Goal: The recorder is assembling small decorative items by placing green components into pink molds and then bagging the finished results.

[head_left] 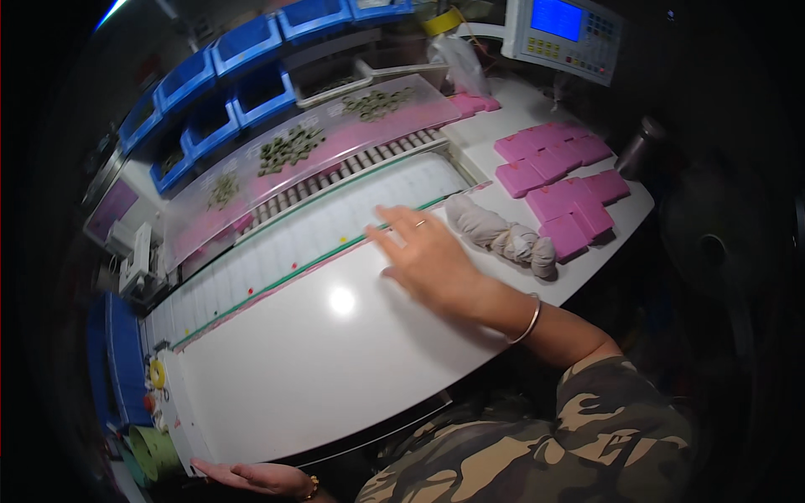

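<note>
My right hand point(432, 267) hovers over the white tabletop point(319, 369), near the green edge of a white segmented conveyor belt point(335, 214). Its fingers are spread and hold nothing; a ring and a bangle show on it. Just right of it lies a twisted, knotted greyish cloth point(501, 236). At the lower left, my left hand point(251, 478) is stretched out flat by the table's near corner, with nothing visible in it. Small red and yellow dots sit along the belt's near edge.
Flat pink packs point(570, 210) lie on the right of the table. Behind the belt, a clear sloping cover point(327, 126) carries piles of small green pieces. Blue bins point(247, 46) line the back. A control panel point(563, 38) stands far right, a green container point(155, 453) lower left.
</note>
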Available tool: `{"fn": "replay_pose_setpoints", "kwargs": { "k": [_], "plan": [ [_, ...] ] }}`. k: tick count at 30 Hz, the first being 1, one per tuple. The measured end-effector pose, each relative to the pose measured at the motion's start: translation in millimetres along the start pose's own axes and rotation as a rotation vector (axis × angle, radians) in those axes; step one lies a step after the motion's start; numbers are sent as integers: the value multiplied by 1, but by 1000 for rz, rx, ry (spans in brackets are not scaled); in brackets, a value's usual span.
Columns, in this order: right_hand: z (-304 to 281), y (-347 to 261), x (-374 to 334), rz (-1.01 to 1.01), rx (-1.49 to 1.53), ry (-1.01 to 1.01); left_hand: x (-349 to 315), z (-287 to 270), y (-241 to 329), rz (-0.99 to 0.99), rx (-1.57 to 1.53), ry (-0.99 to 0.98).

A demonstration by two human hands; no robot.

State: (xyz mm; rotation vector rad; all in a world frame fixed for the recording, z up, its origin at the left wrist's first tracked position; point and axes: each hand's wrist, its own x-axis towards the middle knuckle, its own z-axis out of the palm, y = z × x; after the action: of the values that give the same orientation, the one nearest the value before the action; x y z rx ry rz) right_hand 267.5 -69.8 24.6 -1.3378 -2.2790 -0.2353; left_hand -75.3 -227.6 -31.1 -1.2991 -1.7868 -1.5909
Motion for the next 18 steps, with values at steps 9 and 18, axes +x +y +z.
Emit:
{"fn": "replay_pose_setpoints", "kwargs": {
  "k": [9,18],
  "plan": [
    [-36,94,-49,509,-4,-343,30,106,113,455,-449,-637],
    [-33,113,-64,387,146,-458,10,220,234,759,-712,-1072]
  ]
}}
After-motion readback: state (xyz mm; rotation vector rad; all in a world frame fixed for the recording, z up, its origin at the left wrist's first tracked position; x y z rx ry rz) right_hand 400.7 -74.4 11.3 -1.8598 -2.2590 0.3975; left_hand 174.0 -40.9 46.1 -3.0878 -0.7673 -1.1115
